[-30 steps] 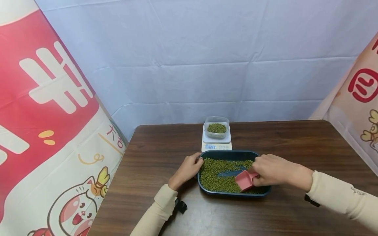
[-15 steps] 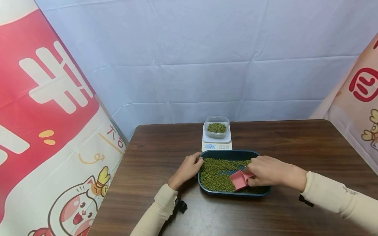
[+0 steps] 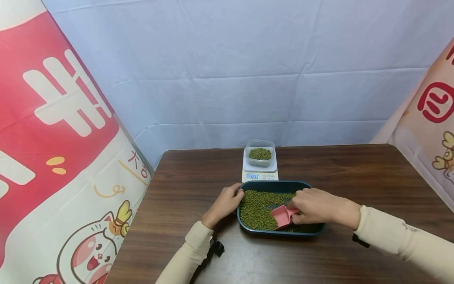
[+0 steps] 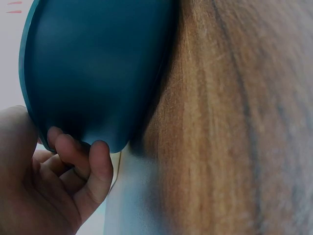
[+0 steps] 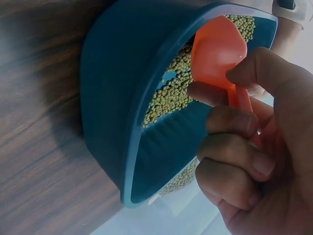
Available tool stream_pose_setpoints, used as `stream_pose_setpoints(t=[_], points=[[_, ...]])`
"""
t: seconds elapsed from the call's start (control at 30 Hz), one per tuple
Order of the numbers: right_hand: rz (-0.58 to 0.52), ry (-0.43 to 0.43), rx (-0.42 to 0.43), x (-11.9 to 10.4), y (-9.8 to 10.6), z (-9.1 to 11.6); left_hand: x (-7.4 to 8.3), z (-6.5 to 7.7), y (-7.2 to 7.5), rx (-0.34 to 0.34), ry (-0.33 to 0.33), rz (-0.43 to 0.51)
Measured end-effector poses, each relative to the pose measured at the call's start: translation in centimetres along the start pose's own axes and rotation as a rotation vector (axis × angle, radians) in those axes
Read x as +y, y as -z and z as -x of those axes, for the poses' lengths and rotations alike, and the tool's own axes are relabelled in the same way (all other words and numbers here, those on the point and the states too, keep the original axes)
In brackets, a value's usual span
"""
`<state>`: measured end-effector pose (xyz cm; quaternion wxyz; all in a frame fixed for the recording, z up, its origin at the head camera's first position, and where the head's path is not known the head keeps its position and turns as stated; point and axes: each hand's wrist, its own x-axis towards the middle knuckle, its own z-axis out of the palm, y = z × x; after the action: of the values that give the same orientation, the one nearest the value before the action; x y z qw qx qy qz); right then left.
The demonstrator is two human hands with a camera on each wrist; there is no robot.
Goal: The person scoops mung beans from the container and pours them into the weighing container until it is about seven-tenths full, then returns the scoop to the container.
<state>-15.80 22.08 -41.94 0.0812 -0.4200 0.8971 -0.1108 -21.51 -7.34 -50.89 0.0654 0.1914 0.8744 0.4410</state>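
The person's right hand [image 3: 316, 206] has its fingers closed round the handle of a pink scoop [image 3: 281, 217], whose bowl is inside a blue tray [image 3: 280, 234], its front edge at the green beans [image 3: 256, 219]. The left hand [image 3: 224, 204] grips the tray's left end near the far corner, fingers bent. The tray stands on the brown desk [image 3: 191, 177]; just behind it, a digital scale [image 3: 257, 177] bears a clear tub [image 3: 272, 152] of beans.

Right grip [image 3: 315, 206]: pink scoop [image 3: 281, 216] in beans [image 3: 253, 215]. Left grip [image 3: 225, 202]: tray [image 3: 276, 186].
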Motion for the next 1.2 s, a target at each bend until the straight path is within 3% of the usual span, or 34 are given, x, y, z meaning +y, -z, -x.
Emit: stream_pose_setpoints(t=[0.23, 1.2], points=[[0.018, 0.022, 0.016, -0.4, 0.1, -0.7, 0.1, 0.0, 0.0, 0.002, 0.000, -0.001], [-0.027, 0.037, -0.070, -1.3, 0.2, -3.3, 0.0, 0.1, 0.1, -0.017, -0.001, 0.012]])
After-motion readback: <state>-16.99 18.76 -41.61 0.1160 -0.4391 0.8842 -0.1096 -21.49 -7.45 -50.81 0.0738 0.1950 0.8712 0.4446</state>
